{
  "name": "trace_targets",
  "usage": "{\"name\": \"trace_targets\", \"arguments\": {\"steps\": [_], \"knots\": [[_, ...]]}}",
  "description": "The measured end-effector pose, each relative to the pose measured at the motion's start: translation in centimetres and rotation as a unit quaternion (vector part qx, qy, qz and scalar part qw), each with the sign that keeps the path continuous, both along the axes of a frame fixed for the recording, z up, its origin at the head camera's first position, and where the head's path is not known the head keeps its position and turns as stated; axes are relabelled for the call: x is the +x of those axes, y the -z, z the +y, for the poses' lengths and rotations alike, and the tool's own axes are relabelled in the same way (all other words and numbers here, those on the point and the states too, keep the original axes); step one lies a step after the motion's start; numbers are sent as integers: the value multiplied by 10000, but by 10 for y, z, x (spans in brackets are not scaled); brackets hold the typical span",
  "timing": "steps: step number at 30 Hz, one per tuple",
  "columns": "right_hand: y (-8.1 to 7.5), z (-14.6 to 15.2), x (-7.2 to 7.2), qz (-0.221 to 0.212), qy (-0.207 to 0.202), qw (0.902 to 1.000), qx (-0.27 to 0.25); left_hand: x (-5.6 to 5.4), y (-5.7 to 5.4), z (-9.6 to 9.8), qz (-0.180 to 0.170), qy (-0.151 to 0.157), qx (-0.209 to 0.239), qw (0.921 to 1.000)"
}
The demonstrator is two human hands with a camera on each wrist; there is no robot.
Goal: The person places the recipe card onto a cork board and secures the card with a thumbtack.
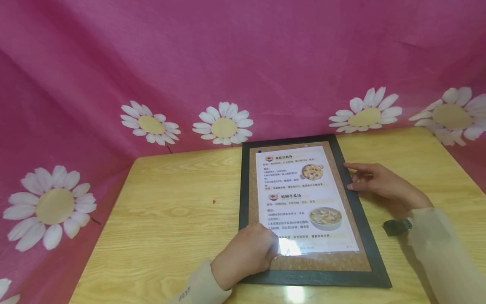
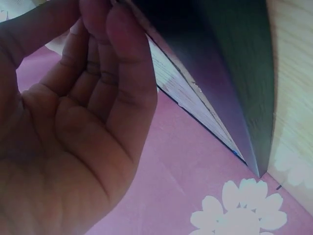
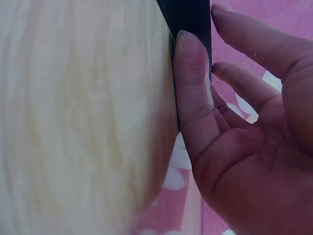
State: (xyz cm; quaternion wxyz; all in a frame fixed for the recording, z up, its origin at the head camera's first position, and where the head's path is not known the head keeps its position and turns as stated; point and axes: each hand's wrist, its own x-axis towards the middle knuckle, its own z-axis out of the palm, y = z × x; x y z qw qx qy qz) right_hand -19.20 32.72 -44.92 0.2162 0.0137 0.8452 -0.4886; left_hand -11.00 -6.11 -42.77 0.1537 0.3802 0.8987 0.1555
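A black-framed cork board (image 1: 315,276) lies on the table with a printed recipe sheet (image 1: 292,179) on it. A blue push pin (image 1: 260,151) sits at the sheet's upper left corner and a pale one (image 1: 306,145) near its upper right. My left hand (image 1: 247,253) is over the sheet's lower left corner, fingers curled. In the left wrist view its thumb and fingertips meet in a pinch; what they pinch is mostly hidden, and I cannot tell its kind. My right hand (image 1: 383,185) rests extended fingers (image 3: 193,83) against the frame's right edge.
A small red push pin (image 1: 214,201) lies on the wooden table (image 1: 163,219), left of the board. Behind the table hangs a pink cloth (image 1: 243,63) with daisies. A dark strapped device (image 1: 396,227) is on my right wrist.
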Motion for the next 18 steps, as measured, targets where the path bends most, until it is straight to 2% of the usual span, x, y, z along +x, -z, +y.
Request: {"name": "trace_targets", "arguments": {"steps": [3, 8, 12, 14, 18], "knots": [[1, 1, -2, 46, -17, 9999, 137, -1, -1, 0, -18, 6, -35, 10000], [3, 3, 2, -93, 88, 9998, -143, -8, -3, -3, -70, 80, -208, 9997], [5, 2, 3, -14, 46, 10000, -85, -12, -7, -10, -441, -289, -340, 9980], [5, 2, 3, -6, 28, 10000, -90, -15, -11, -14, -434, -452, -290, 9976], [3, 1, 1, 379, -196, 9990, 153, -25, -18, -24, -194, -679, -33, 9975]]}}
